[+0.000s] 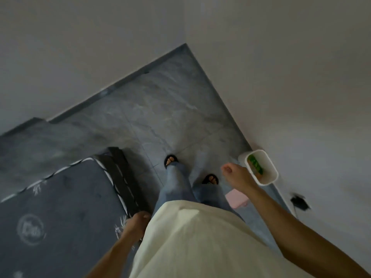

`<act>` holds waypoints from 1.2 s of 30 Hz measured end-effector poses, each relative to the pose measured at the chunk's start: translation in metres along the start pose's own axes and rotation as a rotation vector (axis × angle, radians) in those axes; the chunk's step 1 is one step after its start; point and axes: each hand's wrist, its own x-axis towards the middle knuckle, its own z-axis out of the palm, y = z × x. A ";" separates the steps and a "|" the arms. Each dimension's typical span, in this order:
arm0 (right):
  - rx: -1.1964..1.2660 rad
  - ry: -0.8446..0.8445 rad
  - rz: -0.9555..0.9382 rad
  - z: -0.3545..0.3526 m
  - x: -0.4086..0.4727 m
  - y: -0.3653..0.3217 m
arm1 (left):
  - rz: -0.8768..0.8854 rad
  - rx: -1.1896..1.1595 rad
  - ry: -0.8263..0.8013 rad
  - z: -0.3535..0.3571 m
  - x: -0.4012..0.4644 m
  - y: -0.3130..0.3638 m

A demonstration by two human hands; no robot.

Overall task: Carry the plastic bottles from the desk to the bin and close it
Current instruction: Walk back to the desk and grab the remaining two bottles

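A small white bin (270, 167) stands open on the floor against the right wall. Inside it lies a plastic bottle with a green label (255, 163). My right hand (235, 174) is stretched out just left of the bin's rim, fingers loosely curled and holding nothing. My left hand (136, 222) hangs by my hip over the edge of the dark mattress, fingers curled with nothing in them. No desk is in view.
A dark mattress with a white pattern (60, 207) lies on the floor at the left. A pink object (236, 198) sits on the grey tiles by my right leg. A black plug (300, 200) is on the right wall. White walls meet in a corner ahead.
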 end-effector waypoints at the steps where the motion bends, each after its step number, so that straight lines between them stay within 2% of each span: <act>1: -0.034 -0.015 -0.023 -0.001 0.009 -0.020 | -0.023 -0.031 0.005 -0.002 0.001 -0.009; 6: -0.195 -0.071 -0.101 0.008 0.049 -0.100 | -0.065 -0.284 0.023 -0.041 0.018 -0.039; 12: -0.344 -0.121 -0.104 0.008 0.078 -0.152 | 0.013 -0.540 0.122 -0.128 0.054 -0.030; 18: -0.404 -0.147 -0.040 -0.021 0.108 -0.197 | 0.114 -0.658 0.278 -0.229 0.090 -0.007; 24: -0.582 -0.211 -0.038 -0.057 0.180 -0.275 | 0.042 -0.786 0.320 -0.305 0.125 0.004; 30: -0.727 -0.282 -0.148 -0.056 0.250 -0.418 | -0.126 -0.888 0.287 -0.308 0.132 -0.012; 36: -0.820 -0.377 -0.450 0.016 0.273 -0.587 | -0.290 -1.026 0.176 -0.258 0.116 -0.037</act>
